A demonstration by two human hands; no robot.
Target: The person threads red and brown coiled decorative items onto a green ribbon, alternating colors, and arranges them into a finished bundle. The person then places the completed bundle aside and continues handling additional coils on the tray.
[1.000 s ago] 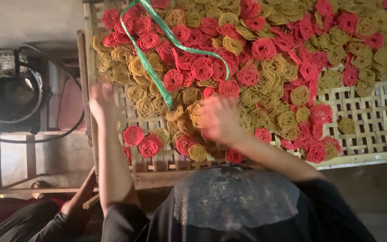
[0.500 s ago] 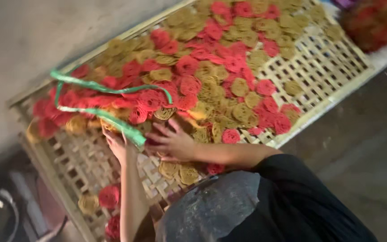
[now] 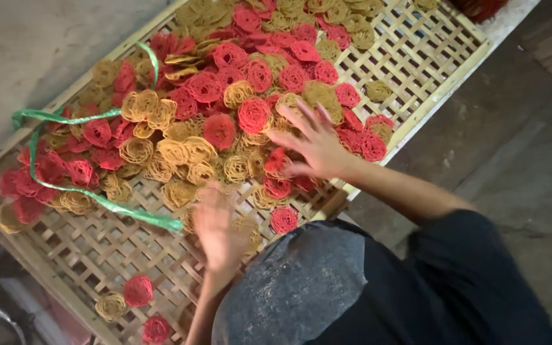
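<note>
Fingers of our right hand (image 3: 314, 144) were spread flat, gripping nothing, on the heap of red and yellow coiled noodle rounds (image 3: 225, 121) on the woven bamboo lattice tray (image 3: 429, 70). Our left hand (image 3: 218, 230), blurred and open, hovered nearer us; the heap lay left and beyond both.

Soft, even daylight, moderately dim, without glare or hard shadows. Strong motion blur on the left hand (image 3: 217, 231); right hand (image 3: 314, 145) slightly smeared. Woven tray (image 3: 91, 252) fairly sharp mid-frame, softer and darker toward the lower-left corner
</note>
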